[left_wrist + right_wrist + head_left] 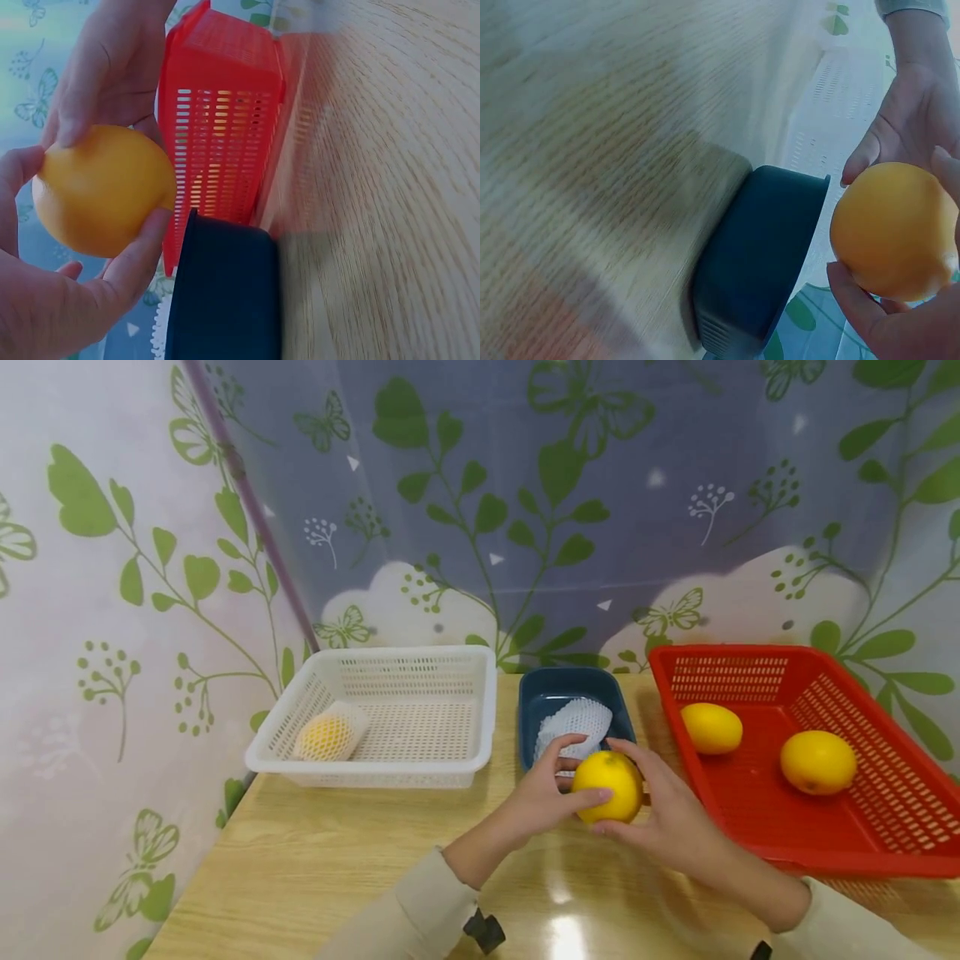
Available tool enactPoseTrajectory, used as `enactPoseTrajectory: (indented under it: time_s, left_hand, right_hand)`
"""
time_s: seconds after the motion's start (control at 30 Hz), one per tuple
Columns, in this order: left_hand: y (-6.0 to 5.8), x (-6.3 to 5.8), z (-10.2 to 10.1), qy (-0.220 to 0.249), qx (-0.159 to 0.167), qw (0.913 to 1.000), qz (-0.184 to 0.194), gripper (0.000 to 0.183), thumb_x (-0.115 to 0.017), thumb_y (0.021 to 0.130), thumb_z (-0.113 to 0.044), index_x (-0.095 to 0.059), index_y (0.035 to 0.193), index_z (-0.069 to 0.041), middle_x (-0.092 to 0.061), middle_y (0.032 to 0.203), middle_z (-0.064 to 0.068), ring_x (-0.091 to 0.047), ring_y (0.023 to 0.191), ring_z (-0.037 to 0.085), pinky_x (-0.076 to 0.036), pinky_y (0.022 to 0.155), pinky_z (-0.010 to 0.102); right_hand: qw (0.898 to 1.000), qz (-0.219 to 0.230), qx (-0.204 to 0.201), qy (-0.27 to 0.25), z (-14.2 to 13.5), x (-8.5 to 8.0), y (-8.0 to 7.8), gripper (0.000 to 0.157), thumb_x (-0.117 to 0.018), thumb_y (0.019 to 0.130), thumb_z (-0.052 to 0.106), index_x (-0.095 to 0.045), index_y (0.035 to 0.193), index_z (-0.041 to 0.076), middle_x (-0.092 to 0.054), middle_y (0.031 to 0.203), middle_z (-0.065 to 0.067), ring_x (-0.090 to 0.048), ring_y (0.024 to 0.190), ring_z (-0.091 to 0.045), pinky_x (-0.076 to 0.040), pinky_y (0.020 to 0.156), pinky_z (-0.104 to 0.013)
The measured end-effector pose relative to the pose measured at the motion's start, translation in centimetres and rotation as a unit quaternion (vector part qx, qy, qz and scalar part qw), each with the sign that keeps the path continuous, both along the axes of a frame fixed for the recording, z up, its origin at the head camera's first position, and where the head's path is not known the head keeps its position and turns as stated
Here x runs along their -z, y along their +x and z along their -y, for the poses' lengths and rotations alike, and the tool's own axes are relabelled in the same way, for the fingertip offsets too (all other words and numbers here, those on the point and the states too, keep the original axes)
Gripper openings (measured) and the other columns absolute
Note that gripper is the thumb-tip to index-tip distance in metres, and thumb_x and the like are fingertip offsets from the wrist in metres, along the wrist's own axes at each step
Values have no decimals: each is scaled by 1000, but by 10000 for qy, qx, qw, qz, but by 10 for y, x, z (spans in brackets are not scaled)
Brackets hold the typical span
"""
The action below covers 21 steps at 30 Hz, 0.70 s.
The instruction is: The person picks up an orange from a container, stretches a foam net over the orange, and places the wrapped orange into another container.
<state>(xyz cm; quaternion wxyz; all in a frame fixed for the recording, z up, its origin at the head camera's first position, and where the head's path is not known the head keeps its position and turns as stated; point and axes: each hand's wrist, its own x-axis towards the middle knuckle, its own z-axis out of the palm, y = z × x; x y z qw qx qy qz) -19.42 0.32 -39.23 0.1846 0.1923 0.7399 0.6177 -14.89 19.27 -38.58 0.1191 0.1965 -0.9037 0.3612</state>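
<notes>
Both hands hold a round yellow orange [608, 787] between them, raised above the table at the near edge of a dark blue bin [530, 701]. From one side, my left hand [542, 802] grips it with thumb and fingers spread around the skin. On the opposite side the right hand [671, 814] has its thumb low and its fingers near the top. The left wrist view shows fingertips of both hands against the orange [105, 191]. White foam net sleeves [576, 727] lie in the bin behind the hands.
Left of the bin stands a white basket [483, 710] with one orange [330, 737] in a foam net. A red basket [772, 835] to the right contains two bare oranges [817, 762]. All stand on a wooden table [360, 852] before a patterned curtain [465, 527].
</notes>
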Motion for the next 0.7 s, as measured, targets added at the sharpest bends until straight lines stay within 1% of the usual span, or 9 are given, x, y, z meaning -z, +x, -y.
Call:
enactPoseTrajectory:
  time_s: [0.1, 0.23, 0.3, 0.43, 0.53, 0.6, 0.7]
  left_hand:
    - [0, 0, 2, 80, 32, 10000, -5, 64, -72, 88, -28, -39, 143, -23, -52, 131, 7, -59, 108, 21, -56, 82, 34]
    - [0, 0, 4, 151, 104, 9998, -78, 55, -72, 88, -28, -46, 137, -25, -52, 130, 5, -60, 105, 19, -56, 79, 32]
    - [-1, 0, 6, 187, 128, 9997, -97, 52, -72, 89, -28, -48, 135, -26, -52, 129, 5, -60, 104, 18, -57, 78, 32]
    - [-1, 1, 9, 225, 104, 9997, -87, 49, -71, 89, -28, -50, 133, -25, -52, 130, 5, -60, 105, 18, -57, 77, 31]
    - [-1, 1, 11, 226, 114, 9996, -78, 49, -71, 89, -27, -50, 133, -23, -53, 130, 6, -60, 104, 18, -57, 77, 31]
    - [-1, 1, 13, 192, 169, 9997, -45, 48, -70, 90, -28, -49, 133, -22, -53, 130, 5, -61, 103, 17, -57, 77, 32]
    - [-1, 0, 17, 145, 342, 9993, -24, 48, -68, 91, -26, -47, 134, -19, -53, 128, 6, -61, 102, 18, -57, 78, 33]
  right_hand:
    - [9975, 480, 67, -523, -1, -3, 1, 89, -85, 74, 32, -34, 144, 11, -45, 139, -17, -56, 111, -36, -55, 84, -47]
    - [9886, 981, 132, -1133, -4, -6, 2, 84, -81, 80, 26, -32, 145, 11, -44, 139, -20, -57, 113, -40, -53, 88, -48]
    - [9838, 1179, 77, -1346, -5, -7, 2, 82, -79, 82, 23, -30, 147, 11, -43, 140, -20, -56, 115, -40, -53, 89, -45]
    - [9725, 1524, -187, -1750, -4, -6, 0, 79, -77, 85, 19, -29, 147, 9, -39, 142, -21, -54, 117, -41, -55, 87, -35]
    - [9665, 1636, -321, -1951, -2, -2, -1, 76, -76, 85, 14, -31, 146, 7, -40, 141, -21, -54, 116, -41, -55, 86, -31]
    - [9661, 1656, -324, -1952, 0, 0, -2, 74, -76, 85, 15, -34, 144, 6, -43, 139, -21, -55, 114, -39, -55, 86, -31]
    - [9675, 1705, -302, -1842, 2, 3, -4, 70, -77, 85, 17, -37, 141, 4, -47, 134, -20, -56, 112, -36, -55, 86, -31]
